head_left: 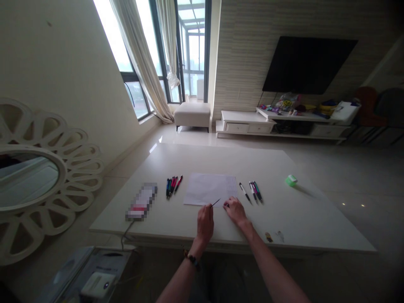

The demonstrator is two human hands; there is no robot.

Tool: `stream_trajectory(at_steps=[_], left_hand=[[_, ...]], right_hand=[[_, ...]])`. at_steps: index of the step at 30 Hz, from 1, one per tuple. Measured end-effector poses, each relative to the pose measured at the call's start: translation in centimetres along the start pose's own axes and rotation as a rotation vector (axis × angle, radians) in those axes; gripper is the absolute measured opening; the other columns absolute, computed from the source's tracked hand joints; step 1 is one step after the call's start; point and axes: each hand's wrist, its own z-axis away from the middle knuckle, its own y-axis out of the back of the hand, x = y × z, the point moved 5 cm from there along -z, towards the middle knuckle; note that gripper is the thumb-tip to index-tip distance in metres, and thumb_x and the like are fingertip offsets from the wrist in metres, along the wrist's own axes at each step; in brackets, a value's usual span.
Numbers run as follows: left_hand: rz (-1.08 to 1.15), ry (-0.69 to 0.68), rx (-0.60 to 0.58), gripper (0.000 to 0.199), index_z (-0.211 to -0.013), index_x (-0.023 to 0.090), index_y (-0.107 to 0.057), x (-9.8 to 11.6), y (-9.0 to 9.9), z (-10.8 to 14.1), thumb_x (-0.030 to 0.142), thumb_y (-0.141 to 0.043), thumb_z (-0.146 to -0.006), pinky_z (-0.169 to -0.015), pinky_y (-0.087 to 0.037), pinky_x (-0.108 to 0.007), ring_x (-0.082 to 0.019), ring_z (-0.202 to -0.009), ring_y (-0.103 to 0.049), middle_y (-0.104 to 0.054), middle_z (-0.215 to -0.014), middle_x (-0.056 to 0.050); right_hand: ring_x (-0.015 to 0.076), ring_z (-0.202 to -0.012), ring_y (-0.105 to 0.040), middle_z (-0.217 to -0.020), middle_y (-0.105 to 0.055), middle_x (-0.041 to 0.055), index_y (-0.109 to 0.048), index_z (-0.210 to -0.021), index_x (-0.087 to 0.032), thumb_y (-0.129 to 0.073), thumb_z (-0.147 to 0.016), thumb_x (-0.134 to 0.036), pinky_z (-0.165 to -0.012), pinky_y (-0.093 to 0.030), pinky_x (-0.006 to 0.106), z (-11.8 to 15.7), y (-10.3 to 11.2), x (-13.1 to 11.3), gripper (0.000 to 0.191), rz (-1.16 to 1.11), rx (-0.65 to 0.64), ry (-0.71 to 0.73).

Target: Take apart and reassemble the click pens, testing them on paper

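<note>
White desk (268,181) with a blurred-out package (141,202), a bunch of red and dark pens (172,186), another bunch of pens (255,191), a green block (291,180). Round mirror with petal frame (28,181) at left. Behind: beige ottoman (192,115), long curtain (139,54), wall TV (309,64), white TV cabinet (243,122) with assorted clutter (287,103) on top.
</note>
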Motion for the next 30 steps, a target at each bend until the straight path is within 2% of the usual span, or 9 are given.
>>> stream_trajectory(at_steps=[5,8,12,18,22,30], left_hand=[[-0.018,-0.013,0.002,0.025,-0.097,0.019,-0.054,0.0,-0.1,-0.1,0.03,-0.032,-0.091,-0.075,-0.046,-0.033,-0.017,-0.081,-0.057,-0.059,-0.084,-0.006],[-0.021,-0.003,-0.001,0.025,-0.097,0.019,-0.054,-0.1,-0.1,-0.1,0.03,-0.033,-0.091,-0.074,-0.047,-0.033,-0.017,-0.08,-0.057,-0.059,-0.083,-0.005],[-0.036,-0.014,-0.016,0.024,-0.097,0.019,-0.054,0.0,-0.2,-0.1,0.029,-0.033,-0.091,-0.074,-0.047,-0.033,-0.017,-0.081,-0.056,-0.059,-0.084,-0.006],[-0.051,-0.034,-0.034,0.025,-0.097,0.019,-0.054,0.3,-0.2,-0.1,0.029,-0.032,-0.092,-0.073,-0.047,-0.033,-0.017,-0.08,-0.056,-0.059,-0.082,-0.005],[-0.037,-0.039,-0.053,0.025,-0.098,0.019,-0.053,0.3,-0.2,-0.1,0.028,-0.031,-0.092,-0.075,-0.047,-0.034,-0.017,-0.082,-0.056,-0.059,-0.084,-0.006],[-0.036,-0.054,-0.049,0.022,-0.097,0.02,-0.054,0.6,-0.1,-0.1,0.026,-0.033,-0.091,-0.074,-0.046,-0.031,-0.016,-0.081,-0.056,-0.059,-0.084,-0.005]], right_hand=[[0.021,-0.095,-0.052,-0.09,-0.064,0.0083,-0.066,-0.08,-0.018,-0.051,-0.081,-0.015,-0.084,-0.037,0.028,0.1,0.0,-0.4,0.015,-0.042,0.048,0.036],[0.02,-0.086,-0.056,-0.083,-0.064,0.0081,-0.064,-0.082,-0.016,-0.047,-0.083,-0.018,-0.079,-0.041,0.029,0.6,0.6,0.0,0.017,-0.327,0.143,-0.016],[0.0179,-0.075,-0.059,-0.084,-0.065,0.0077,-0.06,-0.1,-0.014,-0.045,-0.084,-0.031,-0.067,-0.046,0.027,1.4,1.7,0.5,0.028,-0.785,0.293,-0.085],[0.0192,-0.079,-0.062,-0.084,-0.067,0.0083,-0.062,-0.089,-0.015,-0.058,-0.076,-0.04,-0.074,-0.048,0.033,1.6,3.3,-0.7,0.029,-1.169,0.363,-0.114],[0.0194,-0.081,-0.063,-0.084,-0.068,0.0085,-0.062,-0.085,-0.016,-0.061,-0.074,-0.042,-0.076,-0.049,0.034,1.4,3.9,-1.5,0.029,-1.195,0.377,-0.105],[0.0191,-0.079,-0.064,-0.082,-0.069,0.0077,-0.065,-0.082,-0.016,-0.063,-0.072,-0.04,-0.073,-0.05,0.031,1.3,3.5,-1.9,0.026,-1.185,0.33,-0.088]])
